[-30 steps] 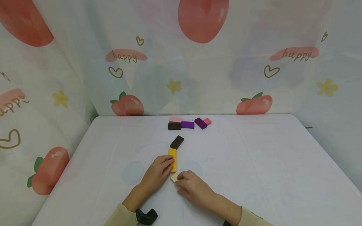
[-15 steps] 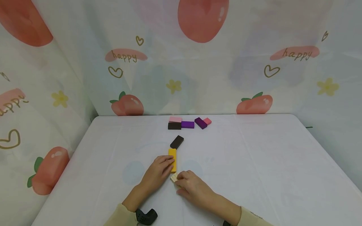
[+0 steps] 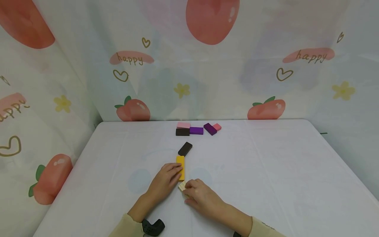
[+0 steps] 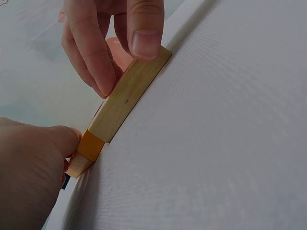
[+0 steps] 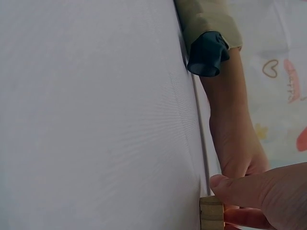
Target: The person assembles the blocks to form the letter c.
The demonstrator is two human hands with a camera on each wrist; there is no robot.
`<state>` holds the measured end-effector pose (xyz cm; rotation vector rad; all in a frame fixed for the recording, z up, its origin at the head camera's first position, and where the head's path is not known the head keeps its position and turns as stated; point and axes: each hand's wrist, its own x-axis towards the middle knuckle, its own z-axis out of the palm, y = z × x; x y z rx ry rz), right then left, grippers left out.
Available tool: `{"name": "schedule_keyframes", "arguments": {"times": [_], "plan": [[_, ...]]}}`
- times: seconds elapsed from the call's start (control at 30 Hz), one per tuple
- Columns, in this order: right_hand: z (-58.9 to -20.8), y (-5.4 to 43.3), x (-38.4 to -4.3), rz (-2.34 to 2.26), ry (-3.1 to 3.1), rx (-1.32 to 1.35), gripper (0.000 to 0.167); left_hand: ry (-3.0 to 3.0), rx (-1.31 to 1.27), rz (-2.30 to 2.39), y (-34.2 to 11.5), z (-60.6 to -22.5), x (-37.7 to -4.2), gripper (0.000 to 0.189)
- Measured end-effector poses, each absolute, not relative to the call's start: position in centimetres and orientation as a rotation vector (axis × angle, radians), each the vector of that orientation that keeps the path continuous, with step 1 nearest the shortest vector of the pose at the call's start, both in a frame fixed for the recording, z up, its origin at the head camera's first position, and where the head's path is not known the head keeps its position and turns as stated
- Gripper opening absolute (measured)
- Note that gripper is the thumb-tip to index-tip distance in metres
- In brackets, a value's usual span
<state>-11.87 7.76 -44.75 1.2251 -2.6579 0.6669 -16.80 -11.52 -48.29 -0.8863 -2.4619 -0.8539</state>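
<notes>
In the head view, a yellow wooden block (image 3: 180,160) lies lengthwise near the table's middle. My left hand (image 3: 165,178) holds it from the left, fingers across its top; the left wrist view shows the thumb against the block's side. Just nearer, my right hand (image 3: 204,199) pinches a plain wood block (image 3: 182,186), set at a slant by the yellow block's near end. The left wrist view shows the plain block (image 4: 128,98) lying on the cloth, its end at the yellow block (image 4: 91,146). My right fingers cover much of it from above.
A dark block (image 3: 185,149) lies slanted at the yellow block's far end. Farther back are another dark block (image 3: 182,132), a pink block (image 3: 183,125), two purple blocks (image 3: 196,131) and a coral-pink block (image 3: 217,127). A patterned curtain (image 3: 213,79) stands behind the white table (image 3: 266,171).
</notes>
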Motion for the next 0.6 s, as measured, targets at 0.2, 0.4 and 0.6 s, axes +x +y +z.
{"name": "schedule_keyframes", "arguments": {"times": [0.2, 0.4, 0.6], "plan": [[-44.78, 7.69, -11.86, 0.647, -2.653, 1.221, 0.018, -2.460, -0.887, -0.849, -11.55, -48.38, -16.85, 0.025], [-44.65, 7.63, -11.82, 0.640, -2.695, 1.196, 0.021, -2.451, -0.890, -0.856, -11.59, -48.41, -16.89, 0.025], [-44.60, 7.76, -12.36, 0.612, -2.593, 1.199, 0.021, -2.465, -0.885, -0.861, -11.59, -48.41, -16.88, 0.025]]}}
